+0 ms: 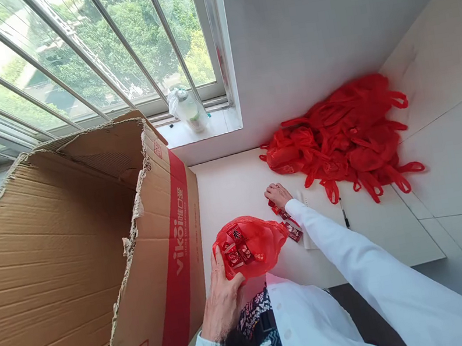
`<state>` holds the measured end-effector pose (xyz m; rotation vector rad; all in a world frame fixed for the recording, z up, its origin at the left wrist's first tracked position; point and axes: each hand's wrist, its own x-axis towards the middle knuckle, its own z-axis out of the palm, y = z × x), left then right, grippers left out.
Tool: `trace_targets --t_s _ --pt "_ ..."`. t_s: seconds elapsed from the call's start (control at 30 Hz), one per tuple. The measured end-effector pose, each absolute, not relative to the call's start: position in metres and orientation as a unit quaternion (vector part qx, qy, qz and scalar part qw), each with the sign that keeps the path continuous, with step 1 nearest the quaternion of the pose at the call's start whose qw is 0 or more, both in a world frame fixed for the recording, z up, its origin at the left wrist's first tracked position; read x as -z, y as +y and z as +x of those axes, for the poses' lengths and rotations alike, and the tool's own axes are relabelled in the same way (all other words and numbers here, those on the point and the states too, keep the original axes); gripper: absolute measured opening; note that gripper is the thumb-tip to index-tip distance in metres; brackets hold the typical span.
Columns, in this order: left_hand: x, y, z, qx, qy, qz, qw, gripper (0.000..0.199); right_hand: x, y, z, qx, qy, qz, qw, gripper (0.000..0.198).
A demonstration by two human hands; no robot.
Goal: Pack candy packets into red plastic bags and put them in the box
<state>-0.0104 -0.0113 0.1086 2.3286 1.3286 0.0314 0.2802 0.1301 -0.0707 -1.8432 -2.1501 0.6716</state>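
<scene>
My left hand (222,295) grips the near left rim of a thin red plastic bag (272,237), its thumb over the edge. The bag's mouth is open upward, and several small dark red packets (236,234) with printed characters lie inside. To the right, my right hand (278,194) is at the far end of a short row of similar loose packets (293,232) on the white table. Its fingers are bent and closed together; whatever lies beneath the fingertips is hidden. A white sheet of paper (308,241) lies partly under my right forearm.
A large open cardboard box (187,227) stands at left. Red bags with handles (341,143) are heaped at the table's far right, against the wall. A black pen (345,214) lies on the white table (232,181). A bagged bottle (189,112) stands on the windowsill.
</scene>
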Motion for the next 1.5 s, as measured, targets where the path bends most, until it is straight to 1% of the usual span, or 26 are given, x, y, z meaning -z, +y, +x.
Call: trace_targets --t_s 0.13,0.17,0.2,0.3,0.33,0.4,0.47,0.63,0.7,0.77,0.83,0.87,0.93,0.97,1.03,1.17,1.33,1.4,1.5 --pt "-0.111 -0.014 -0.008 -0.019 0.486 0.842 0.231 0.024 0.054 0.121 0.280 -0.236 -0.677 -0.674 0.177 0.004" --pt "-0.111 -0.015 -0.008 -0.018 0.492 0.839 0.234 0.023 0.048 0.115 0.279 -0.239 -0.647 -0.693 0.210 0.007" --pt "-0.111 -0.017 -0.009 -0.017 0.497 0.835 0.235 0.023 0.040 0.108 0.277 -0.251 -0.602 -0.710 0.266 0.014" --pt "-0.110 -0.020 -0.012 -0.020 0.504 0.829 0.242 0.024 0.015 0.081 0.269 -0.334 -0.425 -0.694 0.476 0.033" --pt "-0.110 -0.020 -0.013 -0.022 0.503 0.828 0.245 0.025 0.007 0.072 0.267 -0.367 -0.384 -0.669 0.520 0.036" --pt "-0.110 -0.021 -0.014 -0.027 0.501 0.828 0.251 0.025 -0.006 0.054 0.263 -0.418 -0.364 -0.631 0.543 0.038" --pt "-0.110 -0.021 -0.014 -0.030 0.498 0.830 0.251 0.025 -0.013 0.041 0.262 -0.434 -0.370 -0.626 0.531 0.035" --pt "-0.111 -0.020 -0.013 -0.028 0.493 0.837 0.235 0.025 -0.034 0.017 0.262 -0.416 -0.357 -0.655 0.520 0.028" --pt "-0.110 -0.019 -0.014 -0.029 0.489 0.841 0.231 0.025 -0.048 0.007 0.253 -0.453 -0.385 -0.629 0.501 0.025" --pt "-0.107 -0.017 -0.014 -0.029 0.482 0.845 0.229 0.025 -0.062 -0.003 0.235 -0.515 -0.459 -0.575 0.439 0.022" --pt "-0.104 -0.015 -0.015 -0.029 0.479 0.848 0.225 0.025 -0.071 -0.010 0.211 -0.539 -0.550 -0.539 0.342 0.016" --pt "-0.103 -0.015 -0.016 -0.029 0.478 0.849 0.224 0.025 -0.072 -0.012 0.199 -0.521 -0.593 -0.539 0.292 0.014" --pt "-0.100 -0.014 -0.017 -0.027 0.476 0.850 0.224 0.025 -0.073 -0.013 0.175 -0.445 -0.670 -0.560 0.202 0.015" --pt "-0.100 -0.014 -0.018 -0.025 0.478 0.849 0.226 0.025 -0.073 -0.013 0.165 -0.401 -0.700 -0.567 0.167 0.017" --pt "-0.099 -0.015 -0.020 -0.020 0.482 0.846 0.227 0.027 -0.072 -0.010 0.148 -0.339 -0.742 -0.564 0.124 0.018" --pt "-0.100 -0.018 -0.022 -0.016 0.489 0.843 0.223 0.026 -0.062 -0.001 0.135 -0.308 -0.756 -0.571 0.090 0.020" --pt "-0.102 -0.024 -0.023 -0.017 0.505 0.830 0.236 0.029 -0.024 0.013 0.144 -0.306 -0.686 -0.660 0.015 0.020" --pt "-0.102 -0.026 -0.023 -0.007 0.512 0.821 0.253 0.028 -0.013 0.016 0.147 -0.311 -0.670 -0.675 0.014 0.019" --pt "-0.102 -0.027 -0.024 0.003 0.515 0.814 0.269 0.025 -0.011 0.017 0.147 -0.296 -0.676 -0.675 0.008 0.023"
